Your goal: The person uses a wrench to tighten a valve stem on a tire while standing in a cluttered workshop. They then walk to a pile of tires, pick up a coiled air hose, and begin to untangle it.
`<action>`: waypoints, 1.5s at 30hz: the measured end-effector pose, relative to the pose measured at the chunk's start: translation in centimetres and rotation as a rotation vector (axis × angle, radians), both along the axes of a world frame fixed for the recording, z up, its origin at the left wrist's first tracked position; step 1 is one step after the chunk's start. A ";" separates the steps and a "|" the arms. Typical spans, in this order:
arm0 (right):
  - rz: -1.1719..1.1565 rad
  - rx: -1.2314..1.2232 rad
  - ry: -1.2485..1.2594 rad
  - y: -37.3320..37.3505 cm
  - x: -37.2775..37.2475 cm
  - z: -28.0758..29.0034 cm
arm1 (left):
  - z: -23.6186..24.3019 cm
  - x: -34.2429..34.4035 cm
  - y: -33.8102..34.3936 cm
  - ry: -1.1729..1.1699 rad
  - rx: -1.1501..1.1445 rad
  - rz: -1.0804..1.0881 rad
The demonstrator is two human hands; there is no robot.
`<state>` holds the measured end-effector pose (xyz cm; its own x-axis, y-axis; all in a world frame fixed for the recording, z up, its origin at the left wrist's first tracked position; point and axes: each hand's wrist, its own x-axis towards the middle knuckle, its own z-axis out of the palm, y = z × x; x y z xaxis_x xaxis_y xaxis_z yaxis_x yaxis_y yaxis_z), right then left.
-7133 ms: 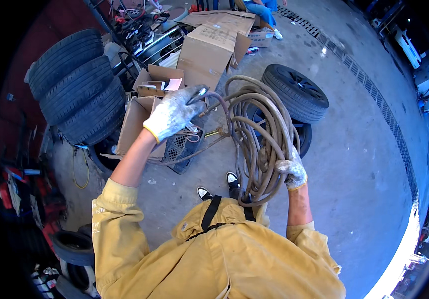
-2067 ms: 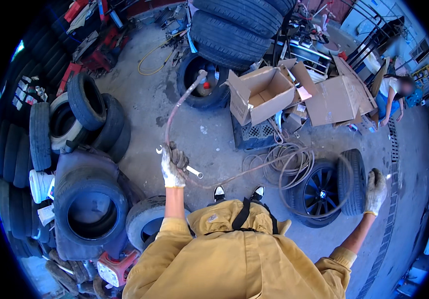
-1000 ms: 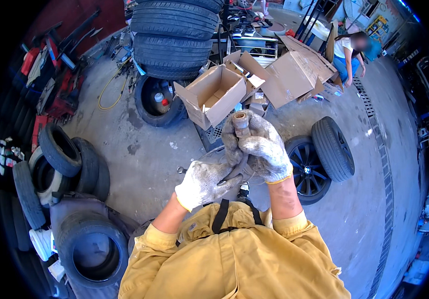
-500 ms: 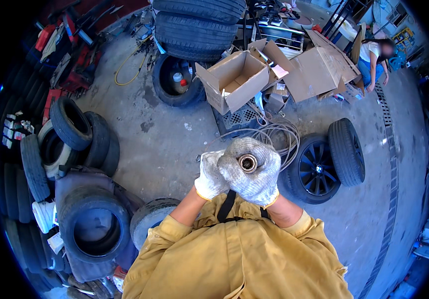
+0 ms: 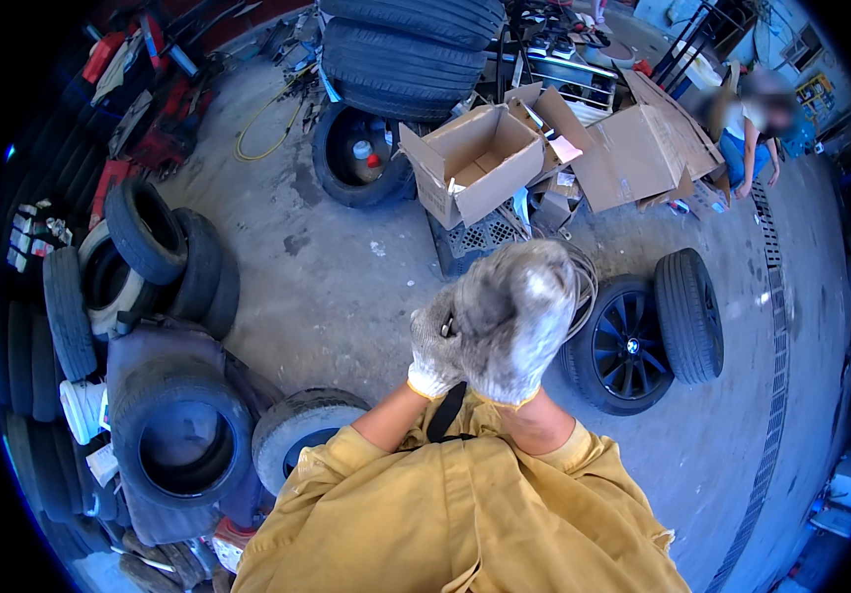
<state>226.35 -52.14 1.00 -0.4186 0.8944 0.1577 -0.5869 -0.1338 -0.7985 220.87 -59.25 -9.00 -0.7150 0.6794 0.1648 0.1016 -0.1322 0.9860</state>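
Observation:
My left hand (image 5: pixel 430 353) and my right hand (image 5: pixel 512 321), both in grey-white knitted work gloves, are pressed together in front of my waist. The right one covers most of the left, its back toward me and its fingers closed together. A small dark metal piece (image 5: pixel 447 324) shows at the closed fingers of my left hand; its kind cannot be made out. What lies inside the right hand is hidden. Just beyond the hands is a coil of grey cable (image 5: pixel 587 287), partly covered by the right glove.
A black-spoked wheel (image 5: pixel 633 346) lies right, a tyre (image 5: pixel 688 314) leaning beside it. Ahead are an open cardboard box (image 5: pixel 475 193), a plastic crate (image 5: pixel 480 237) and stacked tyres (image 5: pixel 401 69). More tyres (image 5: pixel 188 435) stand left. A person (image 5: pixel 747 143) sits at the far right.
The round hollow metal end seen in my right fist is now out of sight. My right hand has turned and risen slightly, its back facing me.

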 end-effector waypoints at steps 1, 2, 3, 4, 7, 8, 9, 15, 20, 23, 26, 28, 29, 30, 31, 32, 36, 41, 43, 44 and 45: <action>0.145 -0.219 0.238 0.7 -0.7 1.5 | 0.9 0.6 0.6 -0.054 0.017 0.042; 0.139 -0.360 0.316 1.2 -1.5 2.7 | 1.9 1.1 1.3 -0.105 0.037 0.086; 0.137 -0.499 0.396 1.9 -2.4 3.5 | 1.8 0.8 1.9 -0.109 0.041 0.128; 0.223 -0.571 0.474 2.9 -2.5 3.1 | 2.0 0.8 2.4 -0.078 0.039 0.188; 0.302 -0.493 0.386 5.3 -2.0 1.6 | 5.0 -2.4 1.6 0.086 -0.202 -0.209; 0.337 -0.506 0.294 5.9 -1.7 1.3 | 5.3 -3.2 1.6 0.127 -0.217 -0.269; 0.368 -0.523 0.200 6.4 -1.3 0.8 | 5.4 -3.6 1.5 0.148 -0.227 -0.300; 0.087 0.510 -0.497 13.0 2.0 3.1 | 5.7 -2.4 3.4 0.148 -0.200 -0.439; -0.062 1.975 -0.927 13.2 5.4 9.7 | 6.1 -1.6 4.9 0.386 -0.094 -0.511; 0.275 2.132 -1.072 13.5 6.5 7.8 | 6.5 -1.6 5.8 0.503 -0.037 -0.529; 0.270 2.190 -1.196 14.7 7.7 7.9 | 8.0 -1.9 6.2 0.524 -0.067 -0.549; 0.128 2.177 -1.258 14.2 8.2 9.1 | 8.9 -3.3 5.6 0.532 -0.118 -0.574; 0.057 2.170 -1.286 14.1 8.4 9.5 | 9.3 -4.2 5.2 0.536 -0.144 -0.585; -0.068 2.125 -1.292 14.7 9.0 9.3 | 9.6 -4.8 4.6 0.502 -0.239 -0.585; -0.179 2.064 -1.293 15.2 9.6 9.3 | 8.8 -5.9 3.9 0.596 -0.152 -0.559; -0.266 1.982 -1.326 15.3 10.0 8.6 | 7.8 -6.0 3.4 0.524 -0.131 -0.471; -0.575 1.522 -1.231 13.1 9.8 3.2 | 6.1 -6.2 3.5 0.625 -0.034 -0.262; -0.513 0.731 -1.129 7.5 7.0 -1.9 | 7.6 -3.5 4.9 0.244 -0.011 0.022; -0.493 0.514 -0.937 5.8 5.9 -2.2 | 7.4 -2.4 5.4 0.165 0.033 0.079; -0.487 0.427 -0.898 4.8 5.4 -2.0 | 6.9 -1.9 5.7 0.174 0.056 0.136; -0.487 0.341 -0.858 3.8 5.0 -1.9 | 6.5 -1.8 6.0 0.177 0.068 0.149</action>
<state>231.40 -48.37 -0.86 -0.1160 0.9602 0.2540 0.2652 0.2764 -0.9237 219.11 -53.29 -2.53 -0.7624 0.5515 0.3384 0.2955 -0.1685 0.9404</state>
